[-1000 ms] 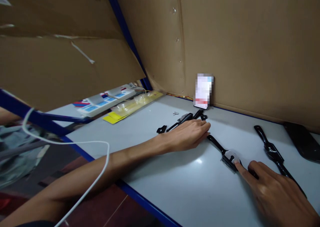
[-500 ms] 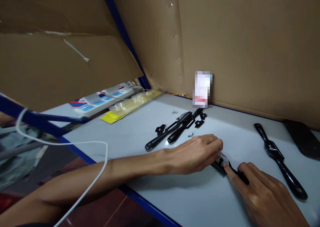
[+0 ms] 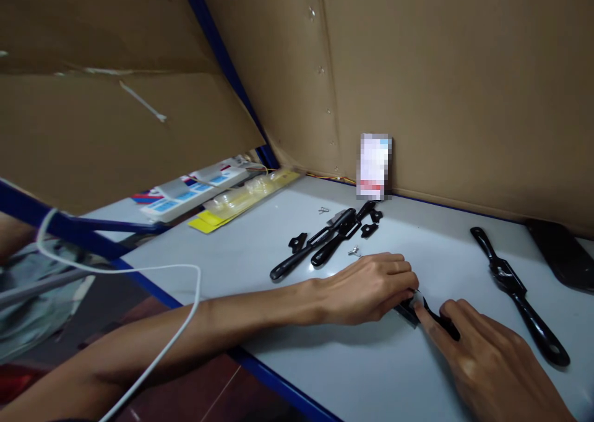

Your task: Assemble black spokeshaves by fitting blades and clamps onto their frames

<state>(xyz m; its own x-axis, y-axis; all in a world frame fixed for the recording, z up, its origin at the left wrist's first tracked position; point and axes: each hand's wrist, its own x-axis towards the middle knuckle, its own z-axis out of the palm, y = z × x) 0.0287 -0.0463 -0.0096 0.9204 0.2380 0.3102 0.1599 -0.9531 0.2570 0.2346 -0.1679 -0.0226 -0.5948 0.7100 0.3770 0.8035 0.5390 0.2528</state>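
Observation:
My right hand [image 3: 487,348] grips the black handle of a spokeshave [image 3: 436,317], its index finger pressed on the pale metal blade [image 3: 417,301]. My left hand [image 3: 371,289] is closed over the other end of the same tool, fingertips pinched at the blade. Whatever sits in that pinch is hidden by the fingers. Beyond my left hand lie two more black spokeshaves, one [image 3: 297,258] beside another [image 3: 331,249]. Small black plates [image 3: 297,242] and two small silver screws, one nearer [image 3: 355,250] and one farther [image 3: 323,210], lie around them.
A further spokeshave [image 3: 520,295] lies at the right, beside a dark phone-like slab [image 3: 561,255]. A blurred-out upright card or screen [image 3: 374,165] leans on the cardboard wall [image 3: 440,88]. At the left are a power strip [image 3: 195,193], yellow-backed plastic packaging [image 3: 245,196] and a hanging white cable [image 3: 199,279].
My left fingertips have shifted slightly right, covering more of the blade and a bright metal bit seen at them before. My right hand keeps its hold. The view has moved a little.

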